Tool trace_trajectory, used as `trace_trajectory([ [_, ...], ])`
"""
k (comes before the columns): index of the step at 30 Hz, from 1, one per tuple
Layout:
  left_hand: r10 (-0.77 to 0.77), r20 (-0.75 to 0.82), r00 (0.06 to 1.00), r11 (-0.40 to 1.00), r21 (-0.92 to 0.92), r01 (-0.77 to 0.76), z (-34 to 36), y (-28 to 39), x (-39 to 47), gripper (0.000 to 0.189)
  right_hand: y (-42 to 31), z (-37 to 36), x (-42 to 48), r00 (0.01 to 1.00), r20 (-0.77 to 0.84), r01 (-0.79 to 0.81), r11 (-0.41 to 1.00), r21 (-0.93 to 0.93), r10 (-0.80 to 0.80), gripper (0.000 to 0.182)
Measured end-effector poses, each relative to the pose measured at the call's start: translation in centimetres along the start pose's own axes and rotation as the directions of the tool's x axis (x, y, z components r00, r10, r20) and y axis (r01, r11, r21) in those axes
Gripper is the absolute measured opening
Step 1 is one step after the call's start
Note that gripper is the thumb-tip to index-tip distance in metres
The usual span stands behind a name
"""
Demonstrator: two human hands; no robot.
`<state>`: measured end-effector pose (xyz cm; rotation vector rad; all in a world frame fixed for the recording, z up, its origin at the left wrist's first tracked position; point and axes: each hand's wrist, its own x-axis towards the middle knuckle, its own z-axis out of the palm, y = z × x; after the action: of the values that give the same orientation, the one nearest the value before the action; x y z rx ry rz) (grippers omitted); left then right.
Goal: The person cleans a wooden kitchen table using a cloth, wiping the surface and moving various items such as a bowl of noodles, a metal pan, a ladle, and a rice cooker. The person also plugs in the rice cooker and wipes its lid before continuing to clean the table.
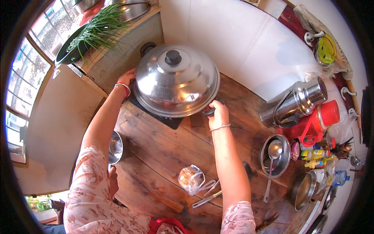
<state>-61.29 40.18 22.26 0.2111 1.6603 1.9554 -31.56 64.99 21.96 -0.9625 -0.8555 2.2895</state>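
A wide pot or wok under a domed steel lid (175, 84) with a black knob (173, 57) stands on a black flat hob (172, 122). My right hand (219, 112) is closed around the black side handle (209, 112) at its near right. My left hand (127, 77) is at the left edge, its fingertips hidden behind the lid, so its grip cannot be made out. Another black handle (148, 48) sticks out at the far left, untouched. The lid covers whatever is inside.
On the wooden table (163, 152) are a steel bowl (116, 147), a tied plastic bag (191, 179), a basin with a ladle (275, 150), and a steel thermos flask (292, 102) beside a red one (315, 122). Green stalks (96, 32) lie in a dark basin on the left ledge.
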Motion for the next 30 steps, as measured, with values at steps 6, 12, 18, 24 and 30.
trace_trajectory([
  [6, 0.122, -0.111, 0.986, 0.988, 0.104, -0.111, -3.2, -0.2, 2.0, 0.048, 1.1, 2.9, 2.4, 1.0, 0.0, -0.006, 1.0, 0.0, 0.006, 0.021],
  [12, 0.127, -0.128, 0.984, 0.971, 0.217, -0.097, -2.6, 0.4, 4.1, 0.052, 1.0, 4.7, 3.8, 0.997, -0.056, 0.047, 0.997, -0.058, -0.051, 0.004],
  [18, 0.238, -0.158, 0.958, 0.966, 0.137, -0.217, -7.1, -0.9, 8.2, 0.051, 1.9, 7.0, 4.5, 0.992, -0.095, 0.068, 0.99, -0.12, -0.079, 0.015],
  [24, 0.084, -0.18, 0.98, 0.94, 0.34, -0.018, -6.6, 0.5, 7.4, 0.045, 1.8, 7.3, 4.3, 0.992, -0.069, 0.097, 0.984, -0.149, -0.108, 0.013],
  [30, 0.051, -0.57, 0.82, 0.974, -0.155, -0.169, -2.6, -5.0, -4.0, 0.028, 0.5, 4.8, 0.3, 0.997, -0.049, 0.049, 0.99, -0.136, -0.056, 0.044],
])
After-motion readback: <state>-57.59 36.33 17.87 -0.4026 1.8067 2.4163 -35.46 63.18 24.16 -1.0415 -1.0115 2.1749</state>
